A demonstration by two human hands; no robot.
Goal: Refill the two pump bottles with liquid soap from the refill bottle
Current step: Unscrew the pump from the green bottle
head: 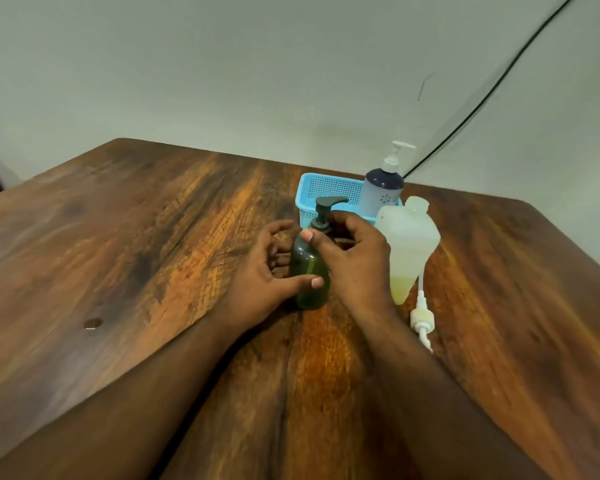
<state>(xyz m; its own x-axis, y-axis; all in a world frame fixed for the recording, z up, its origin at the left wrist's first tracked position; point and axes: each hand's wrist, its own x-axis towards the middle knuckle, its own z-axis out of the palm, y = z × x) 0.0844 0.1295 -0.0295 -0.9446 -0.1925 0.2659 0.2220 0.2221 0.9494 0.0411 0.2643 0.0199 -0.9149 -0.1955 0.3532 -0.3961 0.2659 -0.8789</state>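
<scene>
The right hand [352,258] curls its fingers and thumb round the collar of the dark pump head [326,209] on the green pump bottle [309,271], pinching it just below the spout. The left hand [267,275] steadies the same bottle lower down: its thumb presses across the near side of the green body, while its fingers curve round the far left side (their tips are partly hidden behind the bottle). The bottle stands upright on the wooden table [153,254], roughly at its middle.

Just to the right of the right hand stands a translucent refill bottle [407,244], upright and open at the neck, with a little yellowish liquid in its bottom. A white pump [421,318] with its tube lies on the table, touching or just beside that bottle's near side. Farther back, a blue basket [326,192] holds the second pump bottle [383,190], dark blue above and pale below, with a white pump head. A black cable [492,88] runs down the wall behind.
</scene>
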